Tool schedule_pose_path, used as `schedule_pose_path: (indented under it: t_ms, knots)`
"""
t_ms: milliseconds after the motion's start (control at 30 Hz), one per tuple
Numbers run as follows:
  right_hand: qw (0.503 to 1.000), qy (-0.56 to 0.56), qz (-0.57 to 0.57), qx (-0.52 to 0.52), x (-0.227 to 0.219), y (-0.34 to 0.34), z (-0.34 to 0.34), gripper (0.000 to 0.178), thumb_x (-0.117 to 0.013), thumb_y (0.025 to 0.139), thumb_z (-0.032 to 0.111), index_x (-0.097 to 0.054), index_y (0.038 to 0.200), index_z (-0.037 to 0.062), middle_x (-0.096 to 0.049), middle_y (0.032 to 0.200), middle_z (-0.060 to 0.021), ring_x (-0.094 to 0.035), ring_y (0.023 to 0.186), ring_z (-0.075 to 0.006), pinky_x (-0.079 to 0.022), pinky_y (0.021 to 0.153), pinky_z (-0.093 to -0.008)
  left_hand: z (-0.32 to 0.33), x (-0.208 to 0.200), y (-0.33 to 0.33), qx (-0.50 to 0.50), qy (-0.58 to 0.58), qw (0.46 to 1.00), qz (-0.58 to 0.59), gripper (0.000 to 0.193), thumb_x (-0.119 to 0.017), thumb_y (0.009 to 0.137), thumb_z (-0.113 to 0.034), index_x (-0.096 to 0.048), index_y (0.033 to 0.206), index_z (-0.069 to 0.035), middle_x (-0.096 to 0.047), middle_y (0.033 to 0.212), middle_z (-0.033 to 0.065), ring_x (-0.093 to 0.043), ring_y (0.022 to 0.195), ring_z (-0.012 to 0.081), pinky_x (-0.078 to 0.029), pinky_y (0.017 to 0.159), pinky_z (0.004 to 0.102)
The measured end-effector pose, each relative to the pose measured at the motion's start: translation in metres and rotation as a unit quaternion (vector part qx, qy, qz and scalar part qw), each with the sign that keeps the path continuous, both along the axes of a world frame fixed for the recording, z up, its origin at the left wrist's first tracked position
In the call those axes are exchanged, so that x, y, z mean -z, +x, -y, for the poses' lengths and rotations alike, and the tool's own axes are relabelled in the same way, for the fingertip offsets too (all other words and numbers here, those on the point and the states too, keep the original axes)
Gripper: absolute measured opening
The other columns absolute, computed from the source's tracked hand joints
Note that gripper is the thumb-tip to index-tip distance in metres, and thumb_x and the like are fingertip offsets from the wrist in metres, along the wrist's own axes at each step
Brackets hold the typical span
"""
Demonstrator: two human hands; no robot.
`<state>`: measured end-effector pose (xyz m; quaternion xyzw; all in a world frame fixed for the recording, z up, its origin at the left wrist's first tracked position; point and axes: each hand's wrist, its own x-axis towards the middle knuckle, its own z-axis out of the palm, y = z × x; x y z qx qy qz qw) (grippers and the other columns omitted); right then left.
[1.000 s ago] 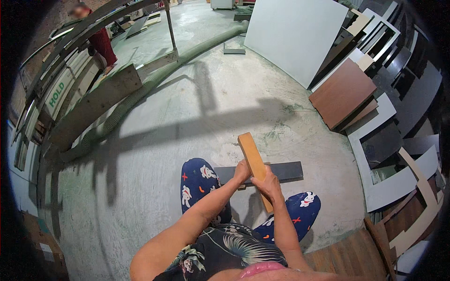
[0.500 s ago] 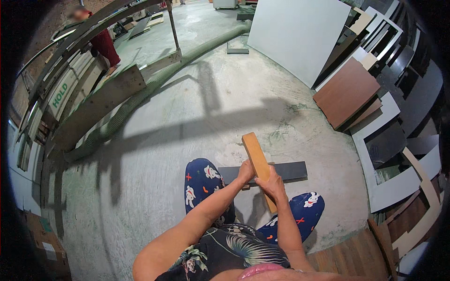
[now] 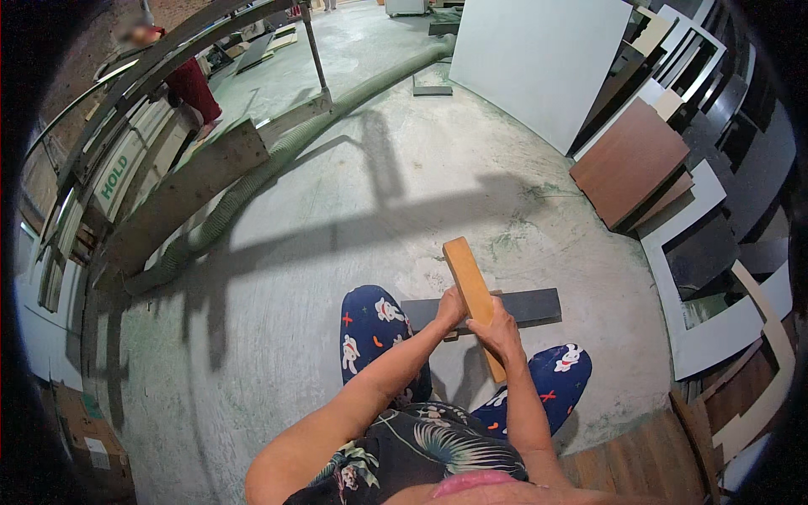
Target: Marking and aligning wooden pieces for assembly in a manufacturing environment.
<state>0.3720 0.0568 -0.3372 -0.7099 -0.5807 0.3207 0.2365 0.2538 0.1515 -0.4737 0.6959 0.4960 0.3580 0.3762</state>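
Note:
Between my knees, both hands grip a long yellow-tan rectangular bar (image 3: 470,273), tilted so its far end points up and slightly left. My left hand (image 3: 452,308) is closed against the bar's left side, most of its fingers hidden. Farther down on the right, my right hand (image 3: 500,329) wraps round it, thumb lying across the front face. Behind and below the hands, a dark grey flat board (image 3: 532,307) lies crosswise, with a little brown wood showing at its edges. Whether the bar touches this board cannot be made out.
A pale green ribbed hose (image 3: 252,189) runs along the floor beside a metal frame (image 3: 181,177) at left. Brown panels (image 3: 635,164), a large white sheet (image 3: 539,71) and a white cut-out frame (image 3: 707,337) lean at right. One person in red (image 3: 195,94) is far left.
The whole scene has shifted slightly to the right in view. My hands keep their grip on the bar, with hardly any movement relative to the board.

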Motion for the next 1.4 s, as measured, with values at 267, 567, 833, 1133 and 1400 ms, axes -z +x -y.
schedule_pose_path:
  t_ms: [267,567,833,1133,1400]
  knots:
    - [1.0,0.003,0.009,-0.006,-0.001,-0.003,-0.001,0.067,-0.072,0.074,0.034,-0.048,0.128,0.002,-0.065,0.109,-0.0278,-0.062,0.105,-0.0441,-0.049,0.091,-0.0483,-0.006,0.013,-0.002,0.015,0.022,0.999,-0.042,0.029,-0.06,0.089,-0.029,-0.066,0.103,-0.005,-0.069,0.098,0.0222,-0.066,0.096,0.0408,-0.053,0.076,0.0458]
    - [1.0,0.014,0.001,-0.008,0.002,-0.002,0.0,0.068,-0.071,0.072,0.036,-0.048,0.128,0.0025,-0.065,0.111,-0.0278,-0.062,0.105,-0.0445,-0.049,0.091,-0.0487,-0.009,0.021,-0.001,0.007,-0.014,0.999,-0.031,0.036,-0.054,0.092,-0.034,-0.064,0.107,-0.003,-0.067,0.101,0.0251,-0.064,0.099,0.0431,-0.052,0.08,0.0477]
    - [1.0,-0.008,0.013,-0.005,-0.003,-0.005,-0.002,0.069,-0.075,0.073,0.033,-0.048,0.128,0.0026,-0.065,0.113,-0.0263,-0.061,0.108,-0.0426,-0.049,0.092,-0.0465,-0.012,0.031,-0.003,-0.007,-0.001,0.999,-0.036,0.034,-0.056,0.09,-0.031,-0.064,0.106,-0.003,-0.067,0.1,0.0259,-0.064,0.098,0.0445,-0.052,0.08,0.0488]
    - [1.0,0.01,0.013,-0.007,0.005,0.003,-0.002,0.07,-0.071,0.073,0.035,-0.047,0.129,0.0014,-0.065,0.11,-0.0288,-0.062,0.105,-0.0451,-0.049,0.091,-0.0489,-0.006,0.017,0.003,0.004,-0.03,0.999,-0.014,0.036,-0.058,0.089,-0.033,-0.064,0.106,-0.002,-0.066,0.101,0.0271,-0.063,0.097,0.0465,-0.052,0.078,0.0513]
    - [1.0,0.016,0.007,-0.01,0.002,0.0,0.0,0.07,-0.071,0.072,0.036,-0.048,0.128,0.0023,-0.065,0.111,-0.0285,-0.062,0.105,-0.0455,-0.049,0.091,-0.0493,-0.005,0.015,0.001,0.009,-0.012,1.0,-0.006,0.035,-0.062,0.087,-0.031,-0.064,0.105,-0.002,-0.067,0.101,0.0266,-0.064,0.098,0.0452,-0.052,0.078,0.0508]
